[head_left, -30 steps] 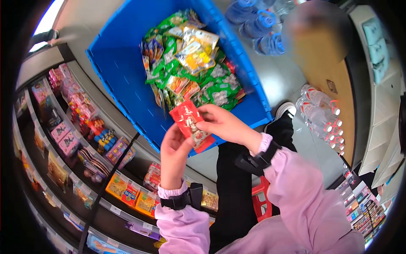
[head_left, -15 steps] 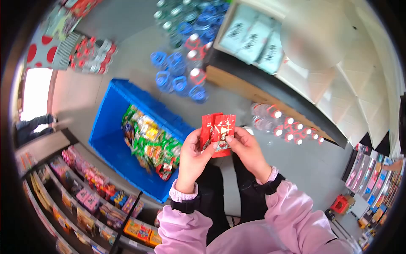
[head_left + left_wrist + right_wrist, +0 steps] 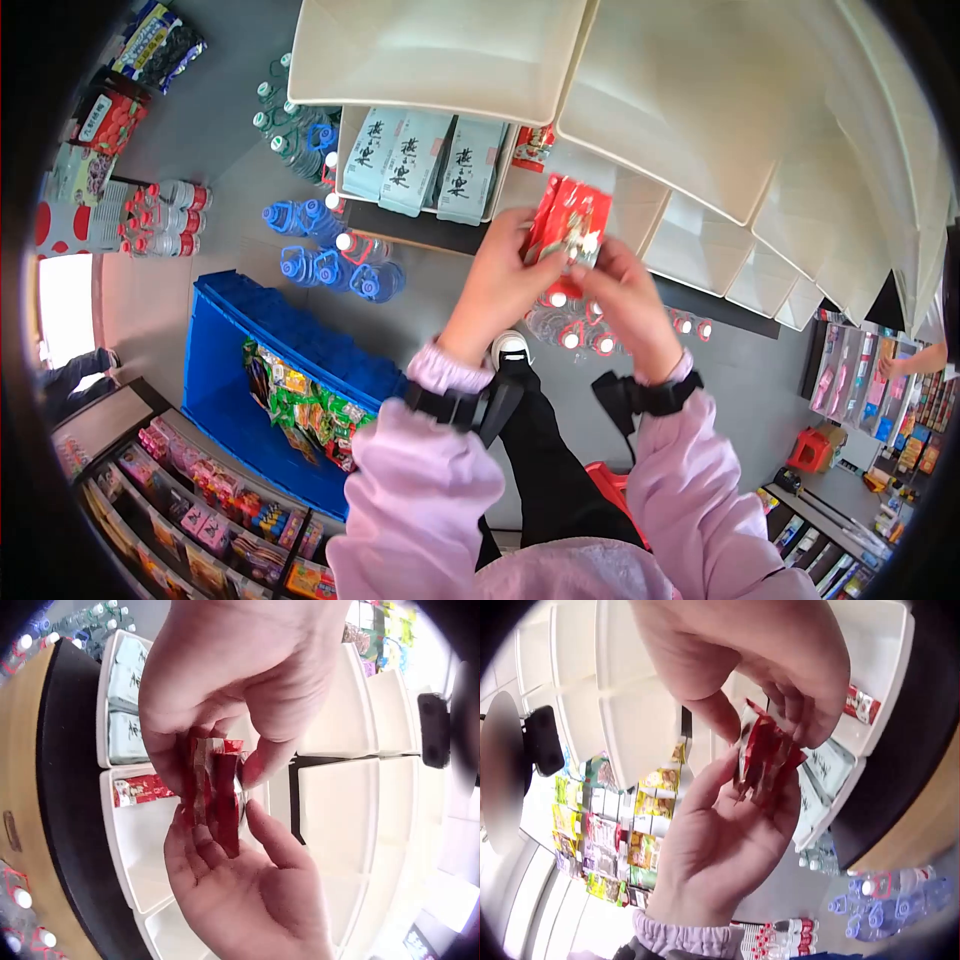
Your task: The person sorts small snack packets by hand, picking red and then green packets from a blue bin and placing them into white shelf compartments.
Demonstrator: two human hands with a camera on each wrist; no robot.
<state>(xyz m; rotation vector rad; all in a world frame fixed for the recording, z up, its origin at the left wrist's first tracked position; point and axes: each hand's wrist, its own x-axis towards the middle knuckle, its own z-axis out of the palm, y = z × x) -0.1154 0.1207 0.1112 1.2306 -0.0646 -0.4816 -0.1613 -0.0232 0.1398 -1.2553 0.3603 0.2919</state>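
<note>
Both hands hold a small bundle of red snack packets (image 3: pixel 580 215) with white and green printing, raised in front of the shelf bins. My left hand (image 3: pixel 508 285) grips the bundle's left side, thumb on the front packet. On the other side, my right hand (image 3: pixel 632 305) pinches the lower right edge. From the left wrist view, the stacked red packets (image 3: pixel 217 791) show edge-on between both hands' fingers. Behind the hands, a similar red packet (image 3: pixel 533 148) lies in a white bin (image 3: pixel 142 855), beside a bin of pale blue packages (image 3: pixel 405 165).
A blue crate (image 3: pixel 220 370) with green and yellow snack packets stands at lower left. Large blue-capped water bottles (image 3: pixel 335 265) and red-labelled bottles (image 3: pixel 570 325) stand on the floor by the shelf base. Snack shelves (image 3: pixel 190 500) line the lower left.
The view has turned from the blue crate toward the white bins, and the hands have come up before them. The packets, side by side half a second ago, now overlap in one bundle.
</note>
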